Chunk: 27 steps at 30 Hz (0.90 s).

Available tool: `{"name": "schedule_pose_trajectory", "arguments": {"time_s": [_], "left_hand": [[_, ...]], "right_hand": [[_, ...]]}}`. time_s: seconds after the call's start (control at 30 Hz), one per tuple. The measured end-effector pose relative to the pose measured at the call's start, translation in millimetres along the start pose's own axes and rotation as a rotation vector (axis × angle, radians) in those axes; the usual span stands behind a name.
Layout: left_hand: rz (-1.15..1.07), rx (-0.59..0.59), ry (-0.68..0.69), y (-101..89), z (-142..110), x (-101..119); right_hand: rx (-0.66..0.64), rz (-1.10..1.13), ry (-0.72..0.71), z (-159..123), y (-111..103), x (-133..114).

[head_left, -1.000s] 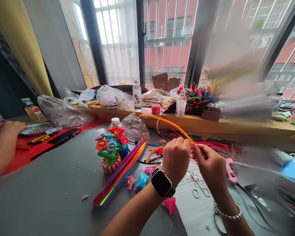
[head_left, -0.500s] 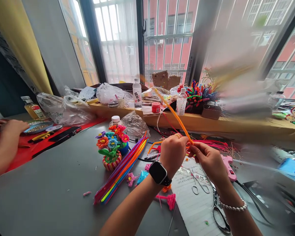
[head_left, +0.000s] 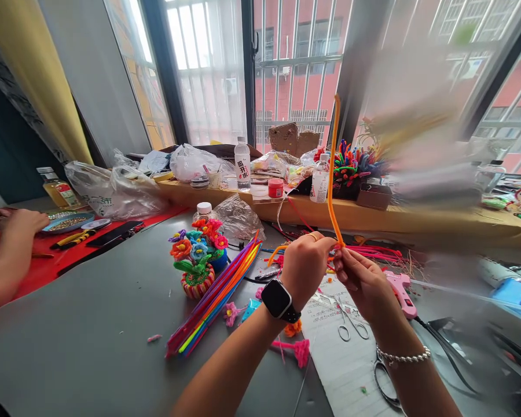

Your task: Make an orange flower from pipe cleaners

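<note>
Between my two hands is an orange pipe cleaner (head_left: 333, 168), its long end standing nearly upright and a shorter end poking out to the left. My left hand (head_left: 306, 260), with a watch at the wrist, is closed around it. The fingertips of my right hand (head_left: 364, 278) pinch it at the same spot, so the exact join is hidden. Below lie small scissors (head_left: 345, 324) on a white board (head_left: 330, 370) and pink pipe-cleaner flowers (head_left: 301, 352). A bundle of coloured pipe cleaners (head_left: 215, 298) rests to the left, beside a pot of pipe-cleaner flowers (head_left: 197, 284).
A pink glue gun (head_left: 400, 292) and black-handled scissors (head_left: 384, 379) lie to the right. Bottles, such as a water bottle (head_left: 242, 165), line the wooden sill (head_left: 260, 209). At far left another person's hand (head_left: 26, 223) is by a dish of beads (head_left: 67, 223).
The long end of the orange pipe cleaner has swung up from leaning left to nearly upright. Both hands stay closed together on it, shifted only slightly.
</note>
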<state>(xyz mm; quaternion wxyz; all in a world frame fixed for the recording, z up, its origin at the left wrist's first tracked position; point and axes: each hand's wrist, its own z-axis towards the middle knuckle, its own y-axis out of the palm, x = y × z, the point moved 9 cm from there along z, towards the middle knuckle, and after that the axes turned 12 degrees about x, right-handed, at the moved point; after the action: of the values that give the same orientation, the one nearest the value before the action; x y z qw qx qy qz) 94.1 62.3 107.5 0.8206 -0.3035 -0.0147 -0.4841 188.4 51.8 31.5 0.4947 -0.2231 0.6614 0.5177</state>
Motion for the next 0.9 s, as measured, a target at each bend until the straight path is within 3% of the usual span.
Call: {"name": "schedule_pose_trajectory", "arguments": {"time_s": [0.33,0.4,0.5,0.6,0.73,0.9], "left_hand": [[-0.380,-0.012,-0.044,-2.6,5,2],[-0.559,-0.080,-0.130,0.7,7,-4],[-0.906,-0.283,-0.328,12.3,5,-12],[-1.101,-0.434,-0.445,17.9,0,-18],[-1.163,-0.511,-0.456,19.4,-3,-20],[-1.180,-0.548,-0.426,16.5,-3,-12]], "right_hand": [[-0.233,0.401,0.197,-13,22,2],[-0.278,0.466,0.217,-19,27,1],[-0.370,0.561,0.297,-32,37,4],[-0.501,0.650,0.371,-43,50,9],[-0.673,0.775,0.403,-52,62,9],[-0.755,0.877,0.472,-56,61,9]]}}
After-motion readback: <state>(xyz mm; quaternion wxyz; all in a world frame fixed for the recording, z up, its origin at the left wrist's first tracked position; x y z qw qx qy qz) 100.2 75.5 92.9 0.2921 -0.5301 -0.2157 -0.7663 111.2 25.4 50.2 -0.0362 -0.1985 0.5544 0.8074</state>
